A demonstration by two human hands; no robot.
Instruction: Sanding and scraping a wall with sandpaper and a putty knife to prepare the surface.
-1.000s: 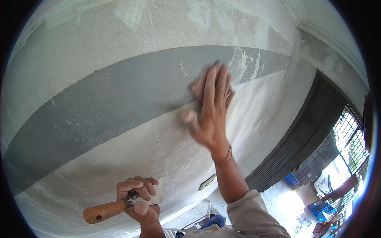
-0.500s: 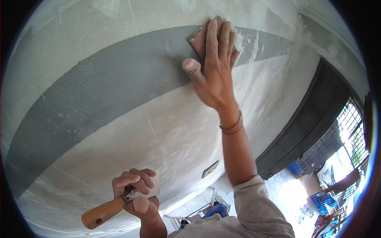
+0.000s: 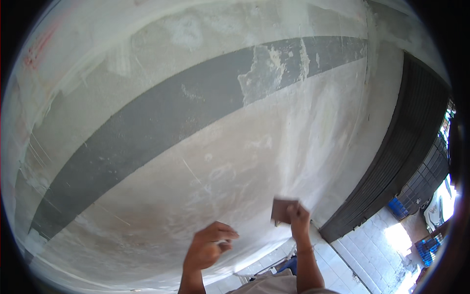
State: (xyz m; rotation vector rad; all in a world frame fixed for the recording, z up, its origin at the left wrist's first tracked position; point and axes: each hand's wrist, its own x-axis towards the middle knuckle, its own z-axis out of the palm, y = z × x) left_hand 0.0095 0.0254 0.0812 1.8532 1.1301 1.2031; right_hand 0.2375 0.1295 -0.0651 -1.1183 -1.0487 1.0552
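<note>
Right hand [image 3: 299, 218] has dropped from the grey band [image 3: 161, 122] to the lower part of the wall [image 3: 235, 161], fingers pinched on a small brown sanding square [image 3: 284, 209], now lifted off or barely touching the plaster; contact cannot be told. A scuffed pale patch [image 3: 262, 73] shows on the band where the hand rubbed half a second ago. Left hand [image 3: 208, 247] is loosely curled, fingers half closed; the wooden-handled scraper held a second ago is no longer visible in it. Dark shutter [image 3: 391, 161] at right. Judgement: a pause in rubbing, pad being repositioned.
</note>
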